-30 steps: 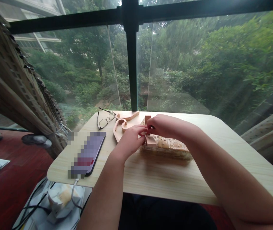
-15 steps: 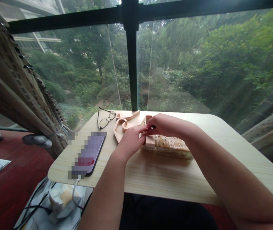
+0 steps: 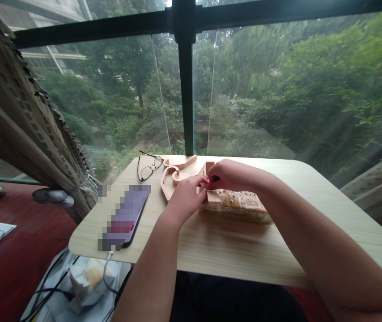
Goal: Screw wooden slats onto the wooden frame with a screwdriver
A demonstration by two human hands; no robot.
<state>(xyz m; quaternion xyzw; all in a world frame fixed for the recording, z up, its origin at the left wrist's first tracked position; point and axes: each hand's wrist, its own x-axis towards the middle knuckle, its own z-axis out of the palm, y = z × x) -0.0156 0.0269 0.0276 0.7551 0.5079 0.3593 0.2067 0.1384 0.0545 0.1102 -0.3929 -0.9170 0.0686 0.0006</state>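
Observation:
My left hand (image 3: 187, 197) is closed at the left side of a pale wooden bar (image 3: 214, 198), its fingertips pressed against the wood. Across the bar, my right hand (image 3: 226, 173) pinches with its fingertips close to the left ones. A small dark spot shows under the right fingers; I cannot tell what it is. The bar's middle is hidden by my fingers. Its near end rests on or just above the left end of a long pack of crackers (image 3: 244, 205) in clear wrapping. Curved wooden pieces (image 3: 164, 182) lie beyond my left hand.
Black-framed glasses (image 3: 146, 172) lie at the table's far left. A phone (image 3: 132, 214) with a charging cable (image 3: 106, 268) is near the left edge of the wooden table (image 3: 231, 255). Behind stands a window (image 3: 187, 89); a curtain (image 3: 33, 120) hangs at left.
The wooden bar's near end has tipped or lifted slightly, and my left fingers have shifted a little along it. My right hand stays almost in place. The whole view has drifted slightly.

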